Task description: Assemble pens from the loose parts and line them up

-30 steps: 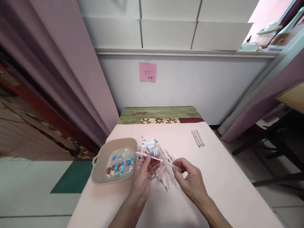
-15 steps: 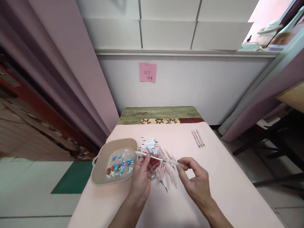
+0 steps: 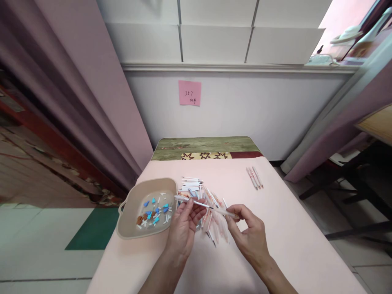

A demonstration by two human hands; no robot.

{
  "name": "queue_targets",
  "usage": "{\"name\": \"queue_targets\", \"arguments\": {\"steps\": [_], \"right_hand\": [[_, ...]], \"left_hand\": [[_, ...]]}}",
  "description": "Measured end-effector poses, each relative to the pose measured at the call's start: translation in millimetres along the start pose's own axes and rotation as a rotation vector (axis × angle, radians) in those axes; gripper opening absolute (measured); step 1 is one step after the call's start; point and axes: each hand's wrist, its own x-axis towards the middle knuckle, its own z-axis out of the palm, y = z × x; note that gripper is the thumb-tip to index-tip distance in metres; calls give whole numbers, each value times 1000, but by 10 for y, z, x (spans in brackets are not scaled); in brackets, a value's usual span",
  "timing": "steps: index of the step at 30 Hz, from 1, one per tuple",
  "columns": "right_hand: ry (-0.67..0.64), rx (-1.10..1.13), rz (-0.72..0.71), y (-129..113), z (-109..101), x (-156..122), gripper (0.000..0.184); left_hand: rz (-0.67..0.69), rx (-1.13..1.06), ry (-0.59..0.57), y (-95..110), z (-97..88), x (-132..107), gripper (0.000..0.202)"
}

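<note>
Thumb and fingers of the left hand (image 3: 183, 221) pinch a translucent white plastic pen section (image 3: 181, 199), its slim white refill (image 3: 202, 204) pointing toward the right hand (image 3: 249, 229), which pinches a translucent plastic pen barrel (image 3: 222, 211) by its right end (whether the refill's tip sits inside, one cannot tell). Both parts look light and stiff, probably smooth enough to slip; the thin refill might bend, so the thicker plastic seems the safer hold. Just left of the left hand stands a beige rounded basin (image 3: 130, 216), its rim an edge to avoid. Below the hands lies a loose heap of pale pen parts (image 3: 211, 223). Pink tablecloth (image 3: 290, 241) right of the right hand gives room to move.
</note>
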Motion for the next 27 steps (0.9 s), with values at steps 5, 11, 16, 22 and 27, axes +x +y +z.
{"name": "queue_targets", "arguments": {"steps": [5,11,16,22,27], "right_hand": [[21,-21,0,11,-19,-21,7],[11,-7,11,13,-7,-29,7],[-16,23,28,27,32,-35,6],[-3,43,-2,49,51,-43,8],[-26,27,-53,28,37,-32,5]], "left_hand": [[21,3,9,11,-4,16,16],[4,6,1,-7,24,-11,14],[-19,-1,4,-35,56,-41,16],[-12,-11,12,-50,66,-38,16],[-8,-18,20,-47,65,-26,12]]}}
